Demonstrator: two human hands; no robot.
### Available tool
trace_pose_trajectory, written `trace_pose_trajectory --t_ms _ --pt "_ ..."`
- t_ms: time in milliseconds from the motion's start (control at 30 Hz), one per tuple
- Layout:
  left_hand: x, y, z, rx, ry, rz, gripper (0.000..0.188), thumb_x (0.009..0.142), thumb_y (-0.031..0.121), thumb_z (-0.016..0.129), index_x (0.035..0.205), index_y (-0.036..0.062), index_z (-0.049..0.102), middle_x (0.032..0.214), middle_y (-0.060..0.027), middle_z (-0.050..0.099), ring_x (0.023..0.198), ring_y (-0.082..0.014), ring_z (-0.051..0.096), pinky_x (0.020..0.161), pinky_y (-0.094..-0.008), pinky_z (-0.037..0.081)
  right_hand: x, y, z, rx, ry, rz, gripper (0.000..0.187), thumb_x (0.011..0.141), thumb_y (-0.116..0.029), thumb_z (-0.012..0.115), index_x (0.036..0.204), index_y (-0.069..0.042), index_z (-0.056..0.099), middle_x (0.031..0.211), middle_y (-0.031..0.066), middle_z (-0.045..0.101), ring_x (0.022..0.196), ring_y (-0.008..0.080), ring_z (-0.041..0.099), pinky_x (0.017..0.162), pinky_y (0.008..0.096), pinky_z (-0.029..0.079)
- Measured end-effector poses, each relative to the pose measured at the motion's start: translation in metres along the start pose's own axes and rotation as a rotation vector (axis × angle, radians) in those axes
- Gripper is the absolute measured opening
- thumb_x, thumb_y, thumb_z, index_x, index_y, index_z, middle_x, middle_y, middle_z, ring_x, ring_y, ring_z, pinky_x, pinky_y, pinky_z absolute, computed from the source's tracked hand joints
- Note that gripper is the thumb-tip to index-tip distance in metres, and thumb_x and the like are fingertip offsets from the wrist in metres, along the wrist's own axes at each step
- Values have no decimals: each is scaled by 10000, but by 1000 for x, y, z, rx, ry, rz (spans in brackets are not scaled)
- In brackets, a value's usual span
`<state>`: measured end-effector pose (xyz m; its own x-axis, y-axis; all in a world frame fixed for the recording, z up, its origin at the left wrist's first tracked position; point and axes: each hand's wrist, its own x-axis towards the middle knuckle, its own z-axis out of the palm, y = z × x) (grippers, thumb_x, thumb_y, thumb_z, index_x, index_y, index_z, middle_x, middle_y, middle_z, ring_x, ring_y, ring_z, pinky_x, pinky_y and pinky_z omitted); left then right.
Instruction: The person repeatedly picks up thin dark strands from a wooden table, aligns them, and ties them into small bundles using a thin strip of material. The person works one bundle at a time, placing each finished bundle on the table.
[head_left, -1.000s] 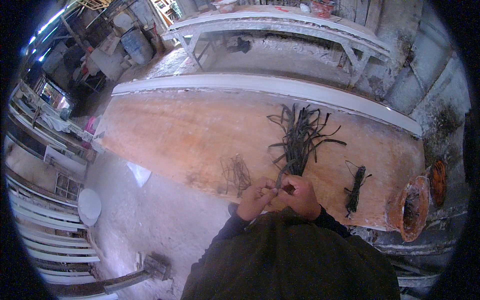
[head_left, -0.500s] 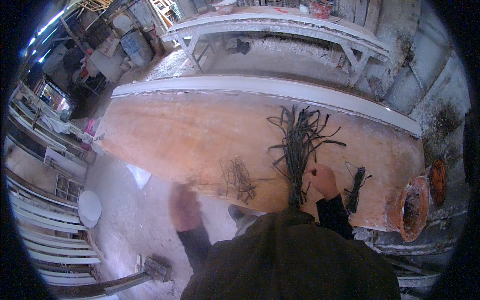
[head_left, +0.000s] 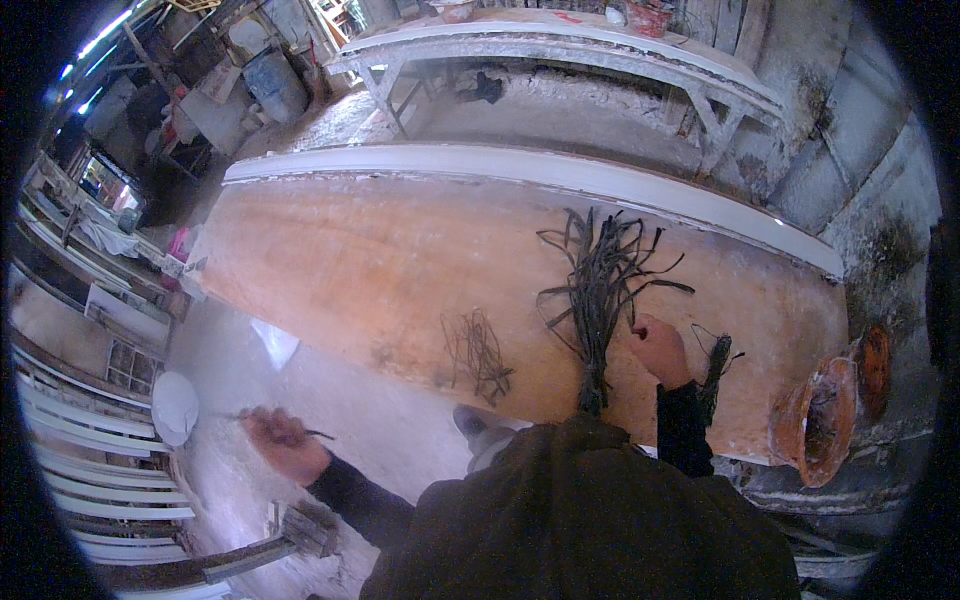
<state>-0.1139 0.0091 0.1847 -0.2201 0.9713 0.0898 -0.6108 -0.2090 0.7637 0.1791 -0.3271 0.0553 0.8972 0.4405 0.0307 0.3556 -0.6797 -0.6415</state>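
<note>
My left hand is out past the table's near edge, over the floor, closed on a thin dark strip whose end sticks out beside the fingers. My right hand is above the wooden tabletop, just right of a large bundle of dark strips. Its fingers are curled together; what they hold, if anything, is too small to make out. The bundle fans out at its far end and narrows toward my body. Left of it lies a loose tangle of thin strands; right of my hand is a smaller dark bunch.
A long white moulding runs along the tabletop's far edge. Orange plaster-stained bowls tilt at the right end. Behind stands a white-crusted bench. White lengths are racked at left, near a round white object.
My left hand has swung left, away from the table, and the strip in it now shows. My right hand has shifted slightly right, away from the large bundle.
</note>
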Motion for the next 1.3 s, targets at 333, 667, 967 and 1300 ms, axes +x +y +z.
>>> trace_pose_trajectory --t_ms 333,667,967,1300 --pt "-103 -64 17 677 -1213 -639 85 794 62 517 879 59 512 724 22 491 653 -61 445 582 -187 355 -11 -57 29 -149 -342 -217 280 696 -192 539 938 -54 511 783 153 553 725 274 553 628 348 440" --pt "-125 -87 10 974 -1638 -246 124 746 116 580 842 40 570 725 -71 570 641 -156 537 593 -270 429 -33 -101 21 18 -138 -806 390 822 -246 459 1167 -67 428 1063 118 513 946 216 506 716 355 428" --pt "-90 -64 13 825 -1162 -274 71 740 34 585 810 28 581 768 -51 574 702 -107 535 618 -225 420 -24 -69 -3 465 -683 -253 295 833 -361 469 779 -74 514 678 27 529 628 97 492 571 232 395" --pt "-60 -79 -5 970 -1155 -36 97 690 -27 585 782 0 572 740 -83 547 707 -157 537 625 -253 427 -32 -27 -52 1197 -466 243 234 812 -301 528 781 -71 493 622 -16 459 536 91 438 526 233 383"
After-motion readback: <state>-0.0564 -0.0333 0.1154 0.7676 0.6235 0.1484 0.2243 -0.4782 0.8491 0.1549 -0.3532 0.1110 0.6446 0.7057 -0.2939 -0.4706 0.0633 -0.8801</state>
